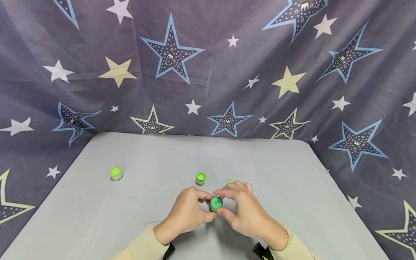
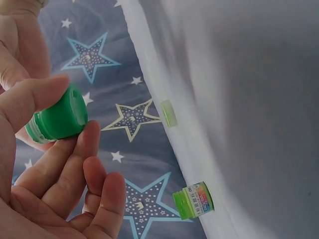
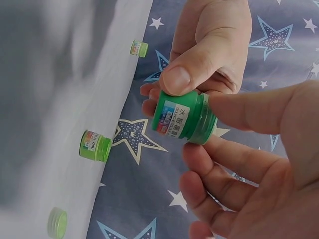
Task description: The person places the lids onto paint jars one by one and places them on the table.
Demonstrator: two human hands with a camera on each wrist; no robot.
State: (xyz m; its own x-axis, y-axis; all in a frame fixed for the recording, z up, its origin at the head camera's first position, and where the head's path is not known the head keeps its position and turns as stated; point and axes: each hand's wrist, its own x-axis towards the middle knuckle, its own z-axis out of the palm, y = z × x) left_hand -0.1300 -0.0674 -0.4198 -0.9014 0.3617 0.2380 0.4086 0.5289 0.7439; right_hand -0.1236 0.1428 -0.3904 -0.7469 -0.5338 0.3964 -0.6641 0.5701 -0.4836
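Head view: my left hand (image 1: pixel 186 211) and right hand (image 1: pixel 244 208) are both clamped on the green jar (image 1: pixel 216 204), held between them over the tabletop (image 1: pixel 156 155). My left grips its labelled end, my right its clear-walled end. Beyond stand a lime jar (image 1: pixel 200 179), a second lime jar (image 1: pixel 116 174) well apart at left, and a partly hidden lid (image 1: pixel 230 181).

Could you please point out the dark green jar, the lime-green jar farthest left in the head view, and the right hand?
Dark green jar (image 3: pixel 179 119): right wrist view, on its printed label.
Lime-green jar (image 1: pixel 116 173): head view, on its top.
Right hand (image 1: pixel 246 208): head view, on its back.
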